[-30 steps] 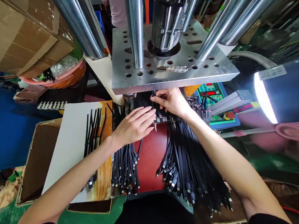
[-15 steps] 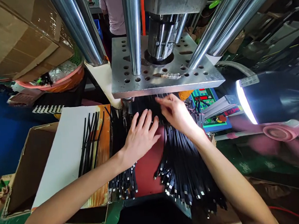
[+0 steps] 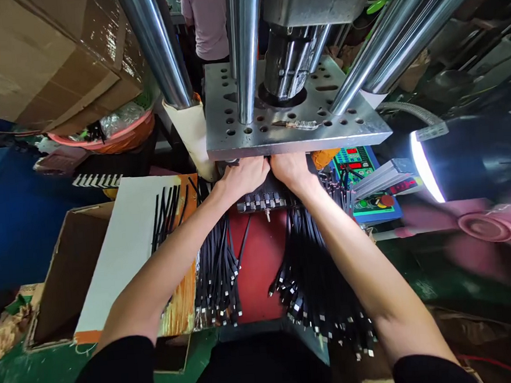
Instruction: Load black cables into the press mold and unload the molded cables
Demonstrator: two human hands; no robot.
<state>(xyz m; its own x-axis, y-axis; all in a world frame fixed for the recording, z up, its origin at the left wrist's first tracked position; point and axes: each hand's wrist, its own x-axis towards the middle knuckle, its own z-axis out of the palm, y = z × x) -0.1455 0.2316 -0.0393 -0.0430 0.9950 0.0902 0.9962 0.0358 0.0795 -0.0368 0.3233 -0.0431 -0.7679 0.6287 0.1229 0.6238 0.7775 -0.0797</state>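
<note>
Both hands reach under the thick drilled steel plate (image 3: 252, 142) of a press. My left hand (image 3: 246, 174) has its fingers curled over a dark block-like fixture (image 3: 275, 193); its fingertips are hidden. Close beside it, my right hand (image 3: 292, 170) is also curled, fingertips out of sight below the plate's edge. Whatever they grip cannot be made out. Along the fixture's front edge runs a row of small metallic plugs (image 3: 264, 201). Black cables with metal-tipped plugs lie in a left bundle (image 3: 217, 270) and a larger right bundle (image 3: 320, 268), on either side of a red surface (image 3: 260, 261).
Steel columns (image 3: 248, 58) rise around the plate. At left, a white board (image 3: 115, 254) carries several black cable pieces (image 3: 167, 209) over a cardboard box (image 3: 55, 275). A control panel (image 3: 363, 178), lit lamp (image 3: 429, 167) and spinning pink fan (image 3: 488, 228) stand right. Someone in a pink shirt (image 3: 208, 20) is behind.
Both hands have moved forward under the plate and closer together, and the left hand's spread fingers have curled. The row of plugs has come into view. The camera view has shifted slightly.
</note>
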